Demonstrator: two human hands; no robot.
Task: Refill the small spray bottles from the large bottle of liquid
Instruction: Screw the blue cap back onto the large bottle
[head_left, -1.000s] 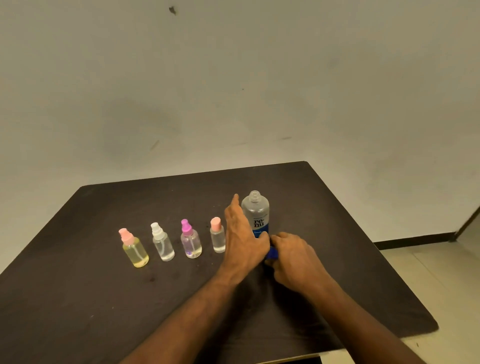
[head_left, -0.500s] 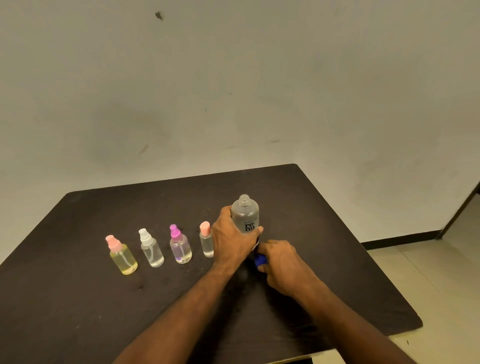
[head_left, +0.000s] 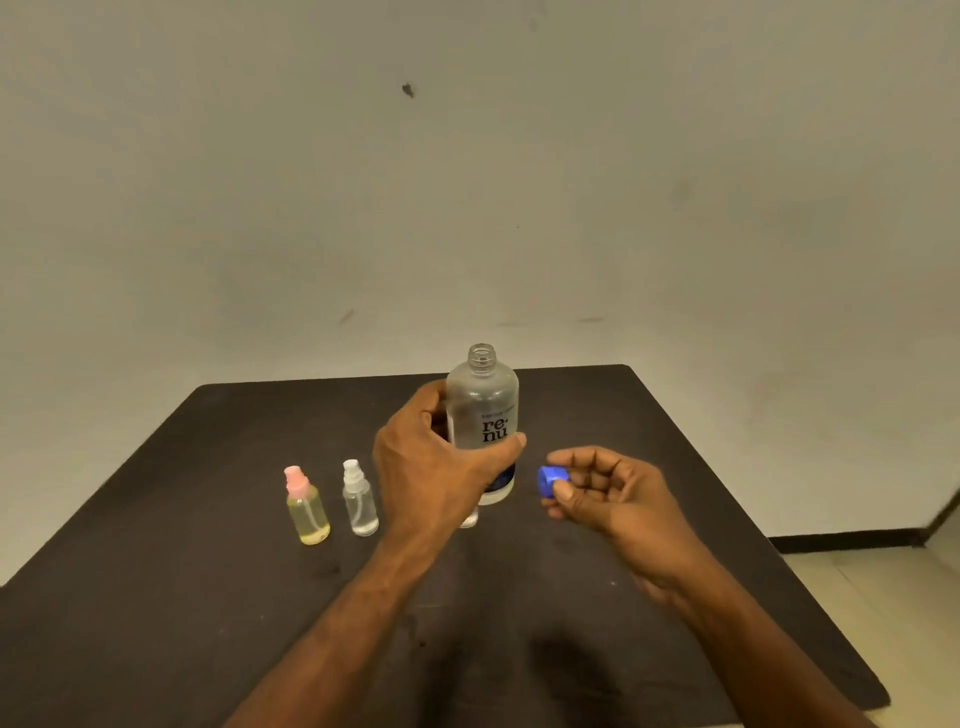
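Head view shows the large bottle (head_left: 483, 415), uncapped, gripped upright by the left hand (head_left: 431, 467), while the blue cap (head_left: 551, 479) is pinched at the right hand (head_left: 602, 493) fingertips; pouring into an opened spray bottle (head_left: 358, 501) is probably required next.

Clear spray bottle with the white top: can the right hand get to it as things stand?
Probably not directly: the right hand pinches the blue cap, and the left hand holding the large bottle sits between it and the clear spray bottle.
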